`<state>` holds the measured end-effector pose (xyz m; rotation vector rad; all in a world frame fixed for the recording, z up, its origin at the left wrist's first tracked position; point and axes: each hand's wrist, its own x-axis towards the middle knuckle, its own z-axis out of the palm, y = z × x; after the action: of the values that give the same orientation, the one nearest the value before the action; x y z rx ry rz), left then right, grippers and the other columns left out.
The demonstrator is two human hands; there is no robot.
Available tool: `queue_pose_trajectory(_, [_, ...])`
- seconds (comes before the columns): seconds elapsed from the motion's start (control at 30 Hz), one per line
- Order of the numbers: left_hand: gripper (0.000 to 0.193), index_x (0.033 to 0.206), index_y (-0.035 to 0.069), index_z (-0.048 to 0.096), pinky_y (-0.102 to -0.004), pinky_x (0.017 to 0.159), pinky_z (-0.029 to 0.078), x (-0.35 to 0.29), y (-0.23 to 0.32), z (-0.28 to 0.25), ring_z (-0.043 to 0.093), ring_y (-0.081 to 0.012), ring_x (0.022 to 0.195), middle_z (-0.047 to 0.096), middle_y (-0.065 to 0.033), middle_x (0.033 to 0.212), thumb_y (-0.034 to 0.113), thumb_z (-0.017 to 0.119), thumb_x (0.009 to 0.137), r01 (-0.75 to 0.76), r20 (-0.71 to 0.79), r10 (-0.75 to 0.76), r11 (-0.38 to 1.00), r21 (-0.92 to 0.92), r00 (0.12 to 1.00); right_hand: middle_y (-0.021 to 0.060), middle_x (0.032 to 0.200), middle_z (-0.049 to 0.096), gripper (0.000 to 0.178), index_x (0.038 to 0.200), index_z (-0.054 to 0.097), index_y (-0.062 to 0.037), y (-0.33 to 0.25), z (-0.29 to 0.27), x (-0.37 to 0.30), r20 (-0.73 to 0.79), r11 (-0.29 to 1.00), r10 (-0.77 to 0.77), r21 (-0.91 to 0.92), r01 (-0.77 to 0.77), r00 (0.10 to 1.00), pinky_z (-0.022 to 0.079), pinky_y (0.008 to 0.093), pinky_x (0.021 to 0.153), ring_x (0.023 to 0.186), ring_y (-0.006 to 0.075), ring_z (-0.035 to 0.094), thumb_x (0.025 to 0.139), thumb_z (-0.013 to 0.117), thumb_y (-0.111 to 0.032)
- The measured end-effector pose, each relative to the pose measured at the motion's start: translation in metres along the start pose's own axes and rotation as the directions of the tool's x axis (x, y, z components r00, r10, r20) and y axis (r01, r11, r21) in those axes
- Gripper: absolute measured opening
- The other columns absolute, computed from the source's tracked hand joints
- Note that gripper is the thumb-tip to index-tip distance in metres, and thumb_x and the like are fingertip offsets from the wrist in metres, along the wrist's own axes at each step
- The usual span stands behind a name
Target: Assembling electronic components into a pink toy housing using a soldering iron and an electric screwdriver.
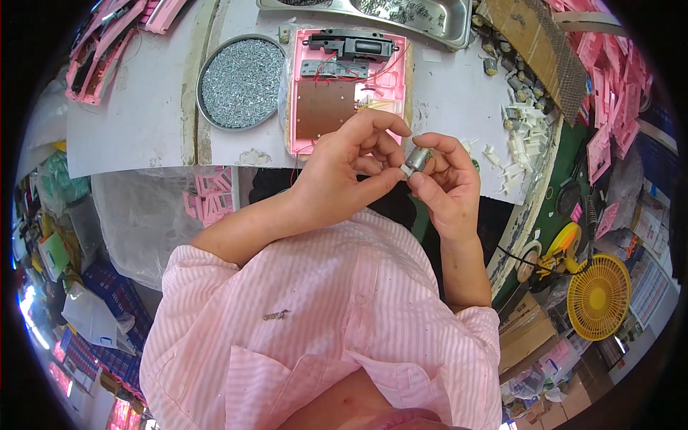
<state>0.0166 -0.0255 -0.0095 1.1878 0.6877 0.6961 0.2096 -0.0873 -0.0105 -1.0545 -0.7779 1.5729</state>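
My right hand [453,190] pinches a small silver motor [418,158] between thumb and fingertips, just in front of the table edge. My left hand [344,165] meets it from the other side, thumb and finger closed on a small white plastic part [407,170] at the motor's lower end. Beyond my left hand lies an open pink plastic housing [393,77]. Inside it are a brown circuit board [320,107], a black mechanism [351,46] and thin red wires. My left fingers hide the housing's near right corner.
A round tray of small screws [242,82] sits left of the housing. A metal tray [437,29] holds small dark parts at the back. Loose motors [490,67] and white plastic pieces [527,140] lie to the right, beside cardboard [537,50] and piled pink parts [609,93].
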Motion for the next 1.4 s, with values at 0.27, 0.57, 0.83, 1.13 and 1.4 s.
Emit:
queue_pose_trajectory(0.27, [0.045,0.123,-0.001,0.056,-0.0321,0.076,0.058,0.0,-0.005,-0.009,0.07,-0.0194,0.086,0.068,-0.013,0.099,-0.012,0.071,0.082,-0.426,0.061,0.471,0.728,0.537,0.88,0.01,0.099,0.071,0.038,0.115,0.065,-0.0013,-0.007,-0.004,0.013,0.249,0.519,-0.448,-0.71,0.476,0.859,0.054,0.0291,0.074,0.083,0.0182,0.068,0.08,0.079,0.003])
queue_pose_trajectory(0.57, [0.033,0.104,0.001,0.065,-0.0354,0.072,0.056,0.001,-0.009,-0.015,0.07,-0.026,0.083,0.071,-0.0099,0.093,-0.01,0.077,0.075,-0.524,-0.013,0.577,0.751,0.401,0.817,0.0106,0.096,0.072,0.039,0.104,0.067,-0.0054,-0.017,0.002,0.019,0.394,0.343,-0.589,-0.67,0.659,0.706,0.055,0.033,0.065,0.077,0.0256,0.07,0.07,0.085,0.002])
queue_pose_trajectory(0.83, [0.022,0.097,-0.002,0.064,-0.0324,0.084,0.052,-0.002,-0.002,-0.019,0.065,-0.0231,0.092,0.067,-0.015,0.101,-0.012,0.072,0.079,-0.403,0.014,0.417,0.868,0.29,0.909,0.0104,0.094,0.071,0.042,0.103,0.067,-0.005,-0.015,0.003,0.021,0.454,0.274,-0.594,-0.662,0.697,0.664,0.055,0.0327,0.062,0.077,0.0261,0.069,0.066,0.084,0.003])
queue_pose_trajectory(1.13, [0.02,0.094,-0.001,0.065,-0.0322,0.084,0.05,0.003,0.0,-0.018,0.062,-0.023,0.095,0.064,-0.0145,0.105,-0.01,0.073,0.078,-0.408,0.007,0.444,0.817,0.407,0.896,0.0117,0.094,0.071,0.042,0.103,0.067,-0.0032,-0.016,-0.001,0.026,0.439,0.257,-0.624,-0.666,0.7,0.647,0.055,0.0333,0.061,0.076,0.0269,0.069,0.065,0.083,0.004])
queue_pose_trajectory(1.4, [0.014,0.086,0.007,0.07,-0.0382,0.079,0.047,0.07,0.022,-0.05,0.061,-0.0234,0.081,0.061,-0.007,0.083,0.015,0.079,0.078,-0.276,0.057,0.497,0.379,0.883,0.866,0.0141,0.095,0.071,0.04,0.103,0.066,-0.0033,-0.026,-0.025,0.031,0.381,0.178,-0.688,-0.737,0.652,0.618,0.055,0.0342,0.066,0.078,0.0288,0.069,0.067,0.079,0.01])
